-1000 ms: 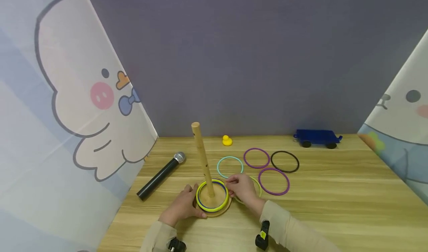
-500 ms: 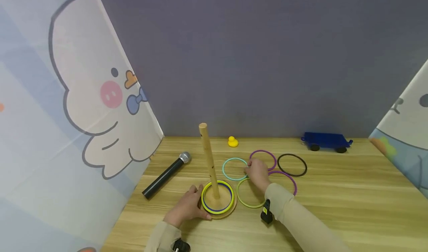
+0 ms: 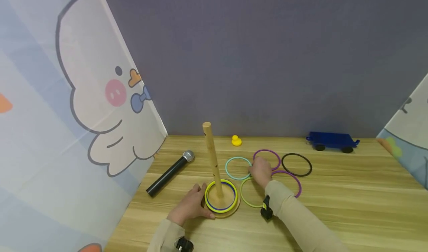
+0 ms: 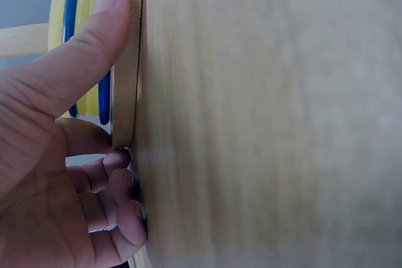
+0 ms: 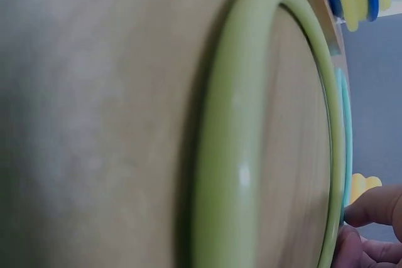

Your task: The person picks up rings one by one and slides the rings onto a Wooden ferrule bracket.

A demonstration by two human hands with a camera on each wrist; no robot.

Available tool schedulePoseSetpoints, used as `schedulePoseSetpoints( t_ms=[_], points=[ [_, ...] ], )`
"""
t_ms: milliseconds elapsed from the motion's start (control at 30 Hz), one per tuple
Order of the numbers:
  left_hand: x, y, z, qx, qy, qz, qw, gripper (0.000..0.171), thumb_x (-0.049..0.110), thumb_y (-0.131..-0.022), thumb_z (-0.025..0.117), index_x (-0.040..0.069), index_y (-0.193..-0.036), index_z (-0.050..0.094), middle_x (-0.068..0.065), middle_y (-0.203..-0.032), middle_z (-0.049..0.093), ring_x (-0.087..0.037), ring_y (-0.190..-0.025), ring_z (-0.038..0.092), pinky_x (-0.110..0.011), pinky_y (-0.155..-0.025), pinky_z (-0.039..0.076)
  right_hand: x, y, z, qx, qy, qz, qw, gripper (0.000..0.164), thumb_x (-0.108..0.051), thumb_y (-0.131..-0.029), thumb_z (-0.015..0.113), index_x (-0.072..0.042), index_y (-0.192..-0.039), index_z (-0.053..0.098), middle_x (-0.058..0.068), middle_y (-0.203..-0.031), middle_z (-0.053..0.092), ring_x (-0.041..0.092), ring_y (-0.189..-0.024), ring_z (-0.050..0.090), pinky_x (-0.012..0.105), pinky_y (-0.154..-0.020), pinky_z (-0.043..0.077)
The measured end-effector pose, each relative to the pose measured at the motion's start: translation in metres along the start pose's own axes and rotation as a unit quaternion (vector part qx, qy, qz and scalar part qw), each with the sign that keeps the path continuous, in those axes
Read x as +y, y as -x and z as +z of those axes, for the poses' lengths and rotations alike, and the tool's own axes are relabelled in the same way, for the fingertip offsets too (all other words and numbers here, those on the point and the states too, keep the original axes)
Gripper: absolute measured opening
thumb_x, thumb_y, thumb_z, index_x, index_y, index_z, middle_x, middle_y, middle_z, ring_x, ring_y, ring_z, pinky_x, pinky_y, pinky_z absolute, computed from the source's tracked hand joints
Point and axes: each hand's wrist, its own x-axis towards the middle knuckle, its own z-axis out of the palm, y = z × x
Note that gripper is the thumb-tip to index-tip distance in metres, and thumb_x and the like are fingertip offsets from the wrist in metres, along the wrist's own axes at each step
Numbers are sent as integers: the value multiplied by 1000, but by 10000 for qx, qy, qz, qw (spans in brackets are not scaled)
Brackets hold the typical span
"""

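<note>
A wooden ring-toss stand (image 3: 213, 155) rises upright from its round base (image 4: 129, 61). Stacked at the foot of its post are yellow and blue rings, a yellow ring (image 3: 206, 196) on top. My left hand (image 3: 190, 206) grips the base from the left, thumb along the near edge and fingers round the far side. My right hand (image 3: 261, 171) reaches over to the turquoise ring (image 3: 237, 157) and pinches its right edge between thumb and fingers; the ring lies flat on the table. Beneath the right wrist is a lime-green ring (image 3: 242, 193), partly hidden by the sleeve.
Past my right hand lie two purple rings (image 3: 279, 159) (image 3: 300, 187) and a black ring (image 3: 311, 166). A microphone (image 3: 168, 174) rests at the left. Along the back wall are a yellow rubber duck (image 3: 236, 141) and a blue toy wagon (image 3: 332, 140).
My right hand has left the side of the stand and moved right and away to the turquoise ring. My left hand keeps its grip on the base. The head view has shifted slightly.
</note>
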Motion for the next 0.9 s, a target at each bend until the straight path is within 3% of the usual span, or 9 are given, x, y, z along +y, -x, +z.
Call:
schedulePoseSetpoints(
  t_ms=[133,367,567,733,833,900],
  points=[
    [1,0,0,1,-45,-25,10000,120,48,-58,91,-13,-145,33,-10,-102,44,-23,-90,45,-43,-84,45,-1,-1,-2,0,74,51,10000,33,-6,-73,68,-13,-52,44,1,-52,44,21,-53,44,31,-48,35],
    [2,2,-1,-3,-50,-43,10000,119,46,-58,91,-13,-145,33,-10,-103,44,-23,-91,46,-44,-85,45,-3,-2,-3,-20,180,159,9997,27,-6,-74,71,-9,-57,49,6,-62,52,29,-65,53,39,-58,44],
    [4,2,0,-14,-5,-19,10000,118,46,-59,91,-12,-145,34,-10,-103,45,-23,-92,47,-44,-86,45,2,-2,-5,-15,150,105,9998,23,-9,-73,72,-7,-58,55,5,-60,54,25,-61,53,38,-59,45],
    [4,3,1,19,16,4,10000,118,44,-59,91,-13,-144,34,-11,-104,46,-25,-94,48,-46,-87,45,10,-2,-9,-66,-600,170,9980,8,-6,-78,67,-1,-73,66,5,-65,63,18,-56,57,32,-62,46],
    [4,4,0,51,36,18,10000,118,44,-59,92,-14,-144,34,-11,-104,46,-25,-94,48,-46,-87,45,15,0,-14,-199,-1489,349,9880,9,-5,-85,66,4,-88,69,9,-73,68,16,-55,62,30,-60,52],
    [3,4,-1,59,44,25,10000,117,43,-59,92,-14,-144,34,-11,-104,46,-24,-93,47,-45,-86,45,18,2,-18,-297,-2145,457,9752,13,-3,-87,66,8,-94,67,14,-76,68,18,-54,64,32,-56,54]
  ],
)
